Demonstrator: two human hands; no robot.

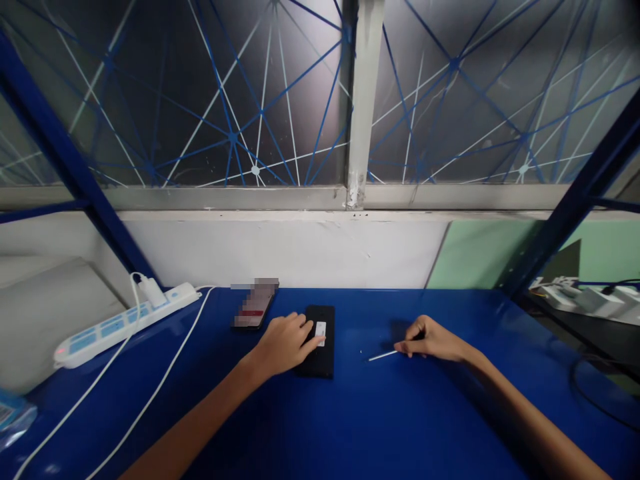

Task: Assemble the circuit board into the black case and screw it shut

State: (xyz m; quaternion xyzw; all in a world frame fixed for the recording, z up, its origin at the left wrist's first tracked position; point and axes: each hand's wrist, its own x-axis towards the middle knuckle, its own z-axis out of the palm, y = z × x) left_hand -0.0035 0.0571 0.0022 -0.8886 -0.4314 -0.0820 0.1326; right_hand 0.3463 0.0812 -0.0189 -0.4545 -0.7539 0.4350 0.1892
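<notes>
Left hand (285, 343) rests on the left edge of the flat black rectangular device (324, 360), fingertip on its small white tab (321, 331). Probably pinning it so it won't slide; can't tell if it pinches anything. Right hand (430, 339), right of the device, is closed in a fingertip pinch on a thin white pin (383, 355), held low over the glossy blue tabletop (350, 427), tip toward the device. Second dark phone (253, 313) lies just behind-left; white power strip (125, 323) well left.
</notes>
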